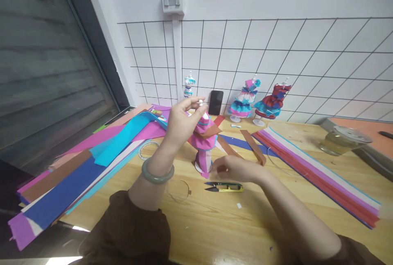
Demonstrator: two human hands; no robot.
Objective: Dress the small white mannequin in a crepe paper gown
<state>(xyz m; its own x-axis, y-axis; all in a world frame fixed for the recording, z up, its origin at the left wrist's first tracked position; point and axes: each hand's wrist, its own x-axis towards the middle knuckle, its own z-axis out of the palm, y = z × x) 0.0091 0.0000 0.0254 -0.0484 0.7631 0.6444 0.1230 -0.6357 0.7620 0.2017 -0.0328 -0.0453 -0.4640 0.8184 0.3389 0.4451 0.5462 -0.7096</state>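
I see my left hand (181,124) pinching the top of a small white mannequin in a pink-and-white crepe paper dress (205,144), upright on the wooden tabletop (215,224). Right hand (235,169), fingers loosely curled, touches the skirt hem. Looks light, flimsy; grip the stiff neck, not the paper. Yellow-handled snips (225,187) lie nr the base.

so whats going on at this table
A person is dressing a small mannequin in pink crepe paper. Their left hand pinches its top, and their right hand is at the skirt's base. Thread snips lie on the wooden table, and three finished paper dresses stand by the wall.
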